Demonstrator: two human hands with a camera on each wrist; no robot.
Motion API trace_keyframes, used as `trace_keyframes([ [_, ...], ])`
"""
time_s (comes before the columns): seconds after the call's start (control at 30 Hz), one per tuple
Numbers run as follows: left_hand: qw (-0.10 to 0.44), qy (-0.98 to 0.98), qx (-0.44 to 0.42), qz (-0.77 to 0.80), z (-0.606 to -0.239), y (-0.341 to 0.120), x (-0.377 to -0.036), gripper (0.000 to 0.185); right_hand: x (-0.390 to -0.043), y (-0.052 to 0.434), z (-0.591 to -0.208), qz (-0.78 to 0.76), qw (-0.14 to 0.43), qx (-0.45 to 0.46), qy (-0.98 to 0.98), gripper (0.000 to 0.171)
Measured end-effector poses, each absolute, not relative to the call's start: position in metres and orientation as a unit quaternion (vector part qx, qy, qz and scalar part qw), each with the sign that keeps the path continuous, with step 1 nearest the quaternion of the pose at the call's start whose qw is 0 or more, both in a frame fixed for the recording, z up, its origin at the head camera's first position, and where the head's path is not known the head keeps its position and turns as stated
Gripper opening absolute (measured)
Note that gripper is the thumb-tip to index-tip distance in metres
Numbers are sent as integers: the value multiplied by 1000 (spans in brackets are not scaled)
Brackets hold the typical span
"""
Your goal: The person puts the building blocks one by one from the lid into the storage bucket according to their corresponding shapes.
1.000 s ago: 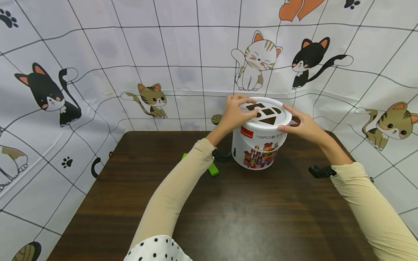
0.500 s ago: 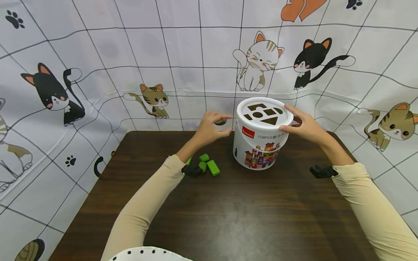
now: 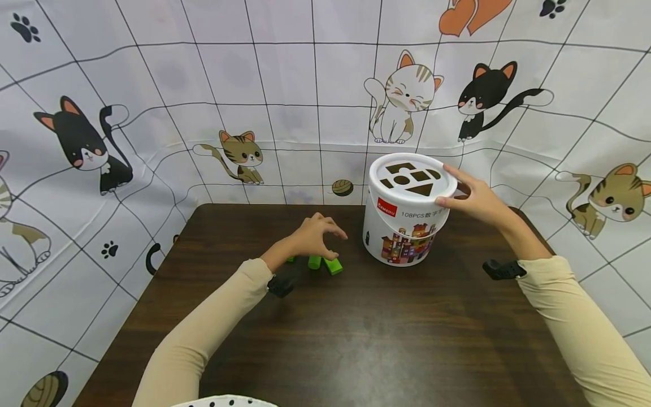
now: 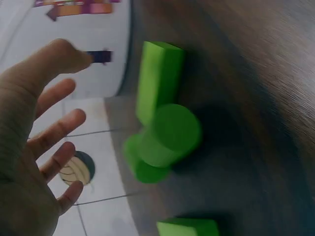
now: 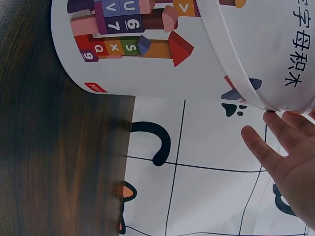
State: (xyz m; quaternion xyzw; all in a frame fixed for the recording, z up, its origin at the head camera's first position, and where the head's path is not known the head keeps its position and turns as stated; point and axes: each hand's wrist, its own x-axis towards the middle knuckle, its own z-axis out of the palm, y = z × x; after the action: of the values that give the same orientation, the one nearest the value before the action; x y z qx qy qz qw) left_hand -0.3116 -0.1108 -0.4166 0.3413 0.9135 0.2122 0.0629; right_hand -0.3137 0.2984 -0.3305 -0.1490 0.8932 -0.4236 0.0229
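Some green blocks [image 3: 315, 262] hide partly behind the released left grip [image 3: 310, 236]; the right grip [image 3: 478, 199], unclenched, touches the bucket [image 3: 399, 223]

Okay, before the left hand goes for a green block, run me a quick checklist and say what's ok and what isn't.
1. Left hand free: ok, holding nothing.
2. Green blocks nearby: ok, several by that hand.
3. Cylinders apart: cannot tell, they overlap in the left wrist view.
4. Bucket upright: ok.
5. Lid on: ok.
6. Right hand at the bucket: ok, touching near the rim.
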Motion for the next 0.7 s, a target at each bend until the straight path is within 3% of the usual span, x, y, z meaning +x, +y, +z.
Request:
trace_keyframes([
  [0.23, 112, 916, 360, 135, -427, -113, -307, 43, -315, 299, -331, -424, 25, -150, 893, 94],
  [0.7, 106, 916, 379, 74, -440, -102, -306, 38, -313, 298, -330, -424, 26, -150, 893, 94],
])
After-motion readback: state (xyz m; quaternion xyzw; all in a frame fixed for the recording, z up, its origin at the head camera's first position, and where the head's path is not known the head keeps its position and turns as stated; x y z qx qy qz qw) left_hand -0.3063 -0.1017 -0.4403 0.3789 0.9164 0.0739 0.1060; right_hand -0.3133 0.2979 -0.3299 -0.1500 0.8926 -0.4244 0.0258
